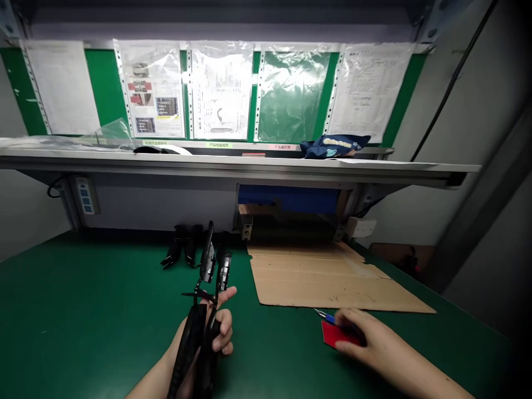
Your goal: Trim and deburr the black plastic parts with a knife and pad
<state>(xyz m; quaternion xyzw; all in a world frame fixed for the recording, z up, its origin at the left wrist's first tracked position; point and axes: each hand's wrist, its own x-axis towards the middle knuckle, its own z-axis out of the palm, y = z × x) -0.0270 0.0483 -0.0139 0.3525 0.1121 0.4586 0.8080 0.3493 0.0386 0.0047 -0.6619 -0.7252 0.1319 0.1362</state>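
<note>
My left hand (222, 330) is closed around a pair of long black plastic parts (189, 343). They stand tilted upright, with narrow jointed upper pieces that show shiny, clear-looking sections. One index finger points out past them. At the right, my right hand (361, 332) is curled low over the green tabletop, thumb and fingers bent round something dark that I cannot make out. Just beneath its fingers lies a flat red piece (333, 334). A blue pen-like tool (326, 316) with a pointed metal tip sticks out beyond the fingertips, its rear end hidden.
Several black parts (183, 244) lie at the back of the green table (103, 310). A cardboard sheet (307, 277) covers the right rear, before a blue roller-like unit (286, 198). Overhead runs a shelf (208, 169) bearing a dark blue cloth item (334, 146).
</note>
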